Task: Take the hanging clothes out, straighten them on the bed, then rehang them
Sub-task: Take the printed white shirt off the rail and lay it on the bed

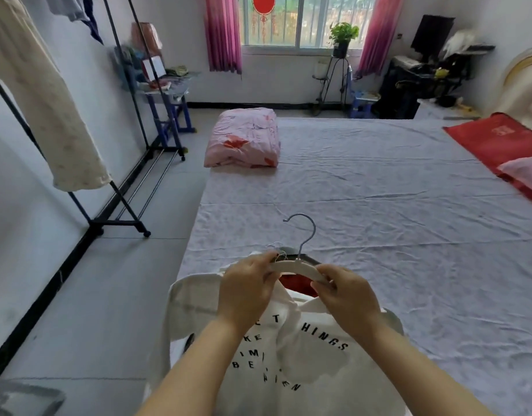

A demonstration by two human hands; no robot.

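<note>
While the white T-shirt [303, 349] lies face up at the near edge of the bed [378, 190], by its left corner, both hands hold a white hanger [291, 265] just over the collar. The left hand [246, 288] curls round one end and the right hand [345, 295] pinches the other, hook pointing away, likely to pass the hanger through the neck; in or out, I can't tell. The clothes rack [120, 205] stands to the left, carrying a cream garment [48, 100].
</note>
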